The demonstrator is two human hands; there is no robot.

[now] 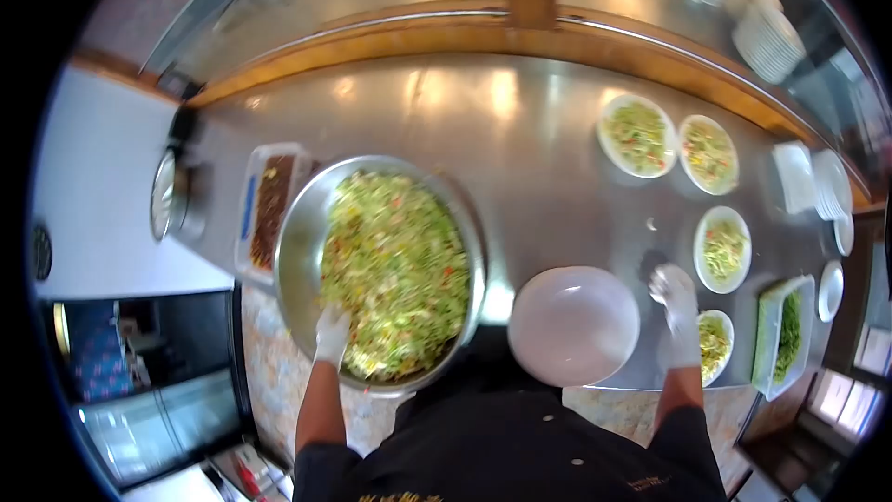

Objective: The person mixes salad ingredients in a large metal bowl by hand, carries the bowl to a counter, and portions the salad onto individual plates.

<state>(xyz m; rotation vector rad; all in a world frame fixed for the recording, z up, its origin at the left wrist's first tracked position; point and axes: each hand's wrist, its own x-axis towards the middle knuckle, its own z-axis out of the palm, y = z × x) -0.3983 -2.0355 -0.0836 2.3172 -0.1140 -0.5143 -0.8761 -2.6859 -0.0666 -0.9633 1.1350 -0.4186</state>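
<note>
A large metal bowl (299, 293) holds a heap of shredded vegetable salad (400, 270), mostly pale green with orange and red bits. My left hand (332, 333), in a white glove, is at the bowl's near left side, touching the salad; its fingertips are lost among the shreds. My right hand (676, 302), also gloved, is over the steel counter with its fingers curled in, and nothing shows in it. It lies between an empty white bowl (574, 325) and a white plate of salad (723, 249). Just beside my right wrist is another plate of salad (714, 346).
Two filled oval plates, one (637, 137) beside another (708, 155), stand at the back right. A tub of chopped greens (783, 339) and stacked white dishes (830, 184) line the right end. A tray of brown food (271, 209) sits left of the metal bowl.
</note>
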